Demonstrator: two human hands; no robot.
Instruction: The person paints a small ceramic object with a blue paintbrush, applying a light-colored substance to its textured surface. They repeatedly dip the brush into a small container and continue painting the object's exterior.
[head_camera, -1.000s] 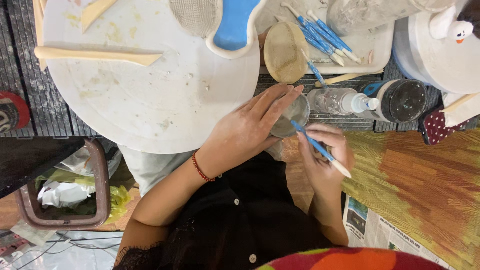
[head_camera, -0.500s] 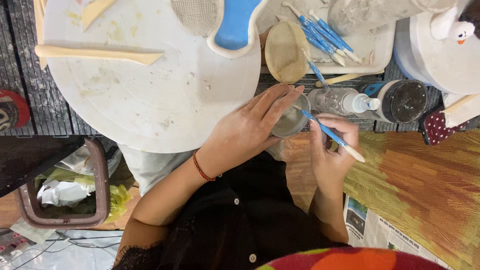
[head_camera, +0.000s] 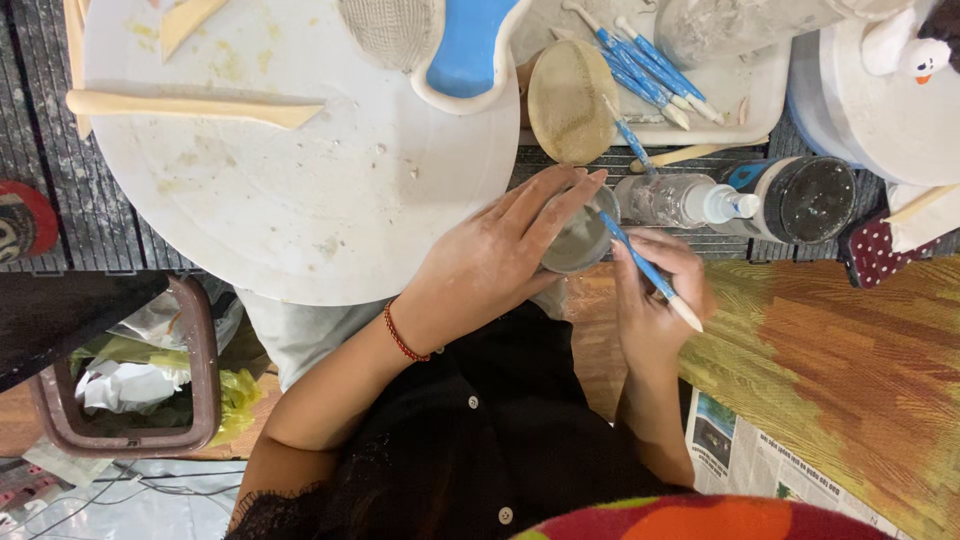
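My left hand (head_camera: 495, 262) wraps around a small grey clay cup (head_camera: 578, 240) just off the near edge of the round white board (head_camera: 300, 190). My right hand (head_camera: 655, 300) grips a thin blue-handled tool (head_camera: 650, 270), its tip reaching into the cup's mouth. A red bracelet (head_camera: 402, 336) circles my left wrist. The cup's far side is hidden by my fingers.
On the board lie a long wooden rib (head_camera: 190, 106) and a blue-glazed dish (head_camera: 470, 50). A white tray (head_camera: 760, 90) holds several blue tools (head_camera: 650, 55). A clear squeeze bottle (head_camera: 685, 200), a dark jar (head_camera: 805, 198) and a round sponge (head_camera: 570, 100) sit behind the cup. A brown bin (head_camera: 120, 380) stands at left.
My right hand rose toward the cup and brought the tool's tip into its mouth. My left hand stayed on the cup.
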